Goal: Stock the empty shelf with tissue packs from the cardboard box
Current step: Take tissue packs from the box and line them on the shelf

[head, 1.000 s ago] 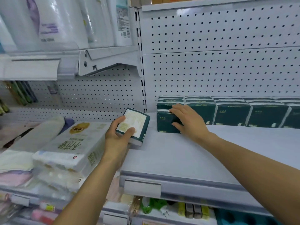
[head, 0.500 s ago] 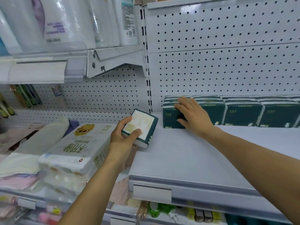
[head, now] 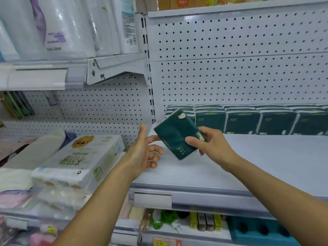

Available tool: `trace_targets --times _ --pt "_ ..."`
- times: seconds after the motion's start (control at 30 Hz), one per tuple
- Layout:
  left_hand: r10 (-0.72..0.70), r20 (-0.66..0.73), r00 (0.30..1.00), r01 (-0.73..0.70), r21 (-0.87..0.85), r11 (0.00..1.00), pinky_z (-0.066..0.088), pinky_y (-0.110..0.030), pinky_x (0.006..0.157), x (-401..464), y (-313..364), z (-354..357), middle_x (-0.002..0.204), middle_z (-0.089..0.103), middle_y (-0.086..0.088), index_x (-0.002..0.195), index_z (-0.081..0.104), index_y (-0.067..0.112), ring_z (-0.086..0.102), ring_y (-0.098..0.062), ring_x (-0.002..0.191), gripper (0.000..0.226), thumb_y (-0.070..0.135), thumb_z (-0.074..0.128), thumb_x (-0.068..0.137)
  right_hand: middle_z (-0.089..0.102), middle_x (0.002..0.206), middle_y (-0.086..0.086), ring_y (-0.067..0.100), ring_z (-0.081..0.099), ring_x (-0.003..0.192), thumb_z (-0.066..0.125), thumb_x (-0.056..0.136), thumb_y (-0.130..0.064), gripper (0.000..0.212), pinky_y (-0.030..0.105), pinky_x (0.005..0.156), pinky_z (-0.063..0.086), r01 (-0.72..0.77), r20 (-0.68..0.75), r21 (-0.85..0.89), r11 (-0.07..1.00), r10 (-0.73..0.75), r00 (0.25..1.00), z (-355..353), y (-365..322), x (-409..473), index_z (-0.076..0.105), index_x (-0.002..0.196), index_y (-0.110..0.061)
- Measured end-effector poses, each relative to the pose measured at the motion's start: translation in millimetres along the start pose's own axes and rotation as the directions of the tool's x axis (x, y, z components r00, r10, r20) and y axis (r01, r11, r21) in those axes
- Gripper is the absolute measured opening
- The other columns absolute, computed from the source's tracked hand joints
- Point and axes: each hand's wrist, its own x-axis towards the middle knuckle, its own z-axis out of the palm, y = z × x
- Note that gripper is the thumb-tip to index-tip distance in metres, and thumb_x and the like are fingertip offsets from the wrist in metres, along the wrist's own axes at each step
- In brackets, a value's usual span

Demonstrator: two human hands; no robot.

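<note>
The dark green tissue pack (head: 177,134) has passed from the left hand (head: 142,153), its fingers now loose and empty, to the right hand (head: 211,144), which grips it tilted above the shelf (head: 257,157), ready to join the back row of packs (head: 248,121).

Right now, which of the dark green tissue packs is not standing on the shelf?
The tilted tissue pack held by the right hand; the other packs stand in a row at the back.
</note>
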Motion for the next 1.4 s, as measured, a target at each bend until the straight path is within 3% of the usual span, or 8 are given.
trace_targets --times 0.23,0.37,0.47,0.67,0.87,1.0,1.13,1.4 --pt "0.214 0.135 0.967 -0.245 0.282 0.928 0.055 -0.037 0.087 0 -3 47 0.110 0.072 0.000 0.116 0.064 0.020 0.066 -0.021 0.103 0.052 0.038 0.080 0.070 0.073 0.103 0.010 0.025 0.069 0.089 0.068 0.089 -0.028 0.033 0.036 0.075 0.057 -0.209 0.023 0.296 0.932 0.212 0.977 -16 2 -21 0.064 0.114 -0.008" --pt "0.303 0.072 0.950 -0.301 0.469 0.830 0.056 -0.045 0.089 13 6 67 0.108 0.068 -0.007 0.107 0.057 0.021 0.065 -0.027 0.102 0.041 0.025 0.072 0.070 0.043 0.138 -0.010 0.009 0.046 0.122 0.077 0.079 -0.040 0.078 0.031 0.094 0.044 -0.027 -0.279 -0.324 0.946 -0.068 0.958 -35 11 -29 0.032 0.141 -0.028" --pt "0.385 0.162 0.908 -0.393 0.645 0.655 0.058 -0.044 0.084 23 12 83 0.101 0.067 0.003 0.098 0.055 0.029 0.065 -0.019 0.094 0.031 0.022 0.073 0.074 0.029 0.153 -0.002 0.020 0.033 0.136 0.083 0.074 -0.030 0.093 0.038 0.104 0.041 0.290 -0.118 -0.681 0.672 -0.493 0.862 -60 18 -30 0.026 0.148 -0.032" --pt "0.422 0.314 0.850 -0.499 0.735 0.459 0.056 -0.038 0.083 38 3 109 0.101 0.067 0.009 0.108 0.060 0.030 0.063 -0.011 0.091 0.031 0.023 0.074 0.082 0.037 0.150 0.004 0.027 0.048 0.121 0.081 0.075 -0.026 0.071 0.036 0.075 0.053 0.369 0.088 -0.842 0.393 -0.576 0.813 -88 42 -24 0.047 0.136 -0.033" --pt "0.561 0.253 0.788 -0.555 0.686 0.471 0.042 -0.022 0.096 58 -1 98 0.118 0.060 0.018 0.127 0.058 0.033 0.053 0.004 0.109 0.039 0.043 0.065 0.090 0.042 0.140 -0.002 0.022 0.054 0.111 0.081 0.073 -0.034 0.062 0.032 0.056 0.051 0.230 -0.026 -0.844 0.484 -0.467 0.884 -99 65 -2 0.044 0.122 -0.035" --pt "0.767 0.104 0.633 -0.388 0.900 0.198 0.019 -0.029 0.113 88 -8 63 0.145 0.046 0.011 0.139 0.050 0.031 0.033 -0.010 0.135 0.050 0.031 0.066 0.092 0.056 0.124 0.000 0.024 0.055 0.109 0.083 0.070 -0.040 0.064 0.037 0.063 0.054 0.175 -0.021 -0.909 0.379 -0.459 0.888 -104 79 19 0.051 0.125 -0.033" --pt "0.732 0.211 0.648 -0.290 0.957 -0.019 0.000 -0.040 0.122 116 -13 41 0.159 0.027 0.008 0.150 0.035 0.030 0.013 -0.014 0.150 0.068 0.021 0.067 0.091 0.062 0.123 0.004 0.026 0.053 0.117 0.084 0.065 -0.042 0.064 0.043 0.089 0.049 0.190 0.048 -0.956 0.224 -0.517 0.855 -101 85 44 0.063 0.121 -0.020" --pt "0.754 0.285 0.592 -0.308 0.944 -0.115 0.028 -0.041 0.114 146 -18 37 0.146 0.050 -0.004 0.141 0.051 0.017 0.041 -0.028 0.138 0.075 0.005 0.082 0.074 0.061 0.119 0.006 0.030 0.060 0.104 0.085 0.065 -0.028 0.063 0.041 0.083 0.049 0.170 0.049 -0.970 0.174 -0.543 0.838 -85 90 72 0.061 0.123 -0.015"
